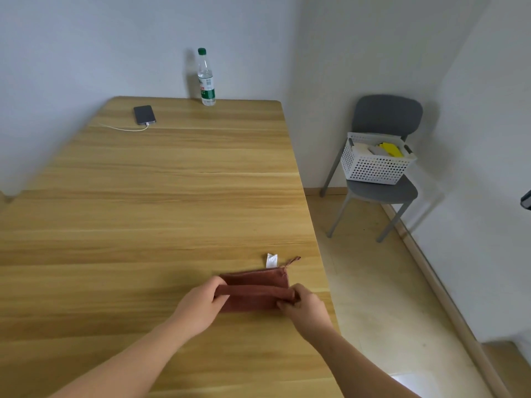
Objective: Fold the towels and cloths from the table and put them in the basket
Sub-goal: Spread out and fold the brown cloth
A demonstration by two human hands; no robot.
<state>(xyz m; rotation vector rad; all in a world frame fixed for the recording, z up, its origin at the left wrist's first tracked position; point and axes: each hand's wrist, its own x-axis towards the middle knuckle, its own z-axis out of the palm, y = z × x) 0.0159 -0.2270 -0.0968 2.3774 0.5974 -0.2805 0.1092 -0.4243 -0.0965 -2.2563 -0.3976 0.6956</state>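
Note:
A small reddish-brown cloth (254, 294) lies partly folded on the wooden table (161, 196) near its right front edge. A white label and a loop stick out at its far right corner. My left hand (201, 305) pinches the cloth's left end. At the right end, my right hand (304, 308) grips the folded edge. The white perforated basket (373, 168) stands on a grey chair (385, 119) to the right of the table, with folded white, grey and yellow cloths inside.
A phone (144, 114) with a white cable lies at the table's far left. A water bottle (206, 79) with a green cap stands at the far edge against the wall. Floor runs between the table and the chair.

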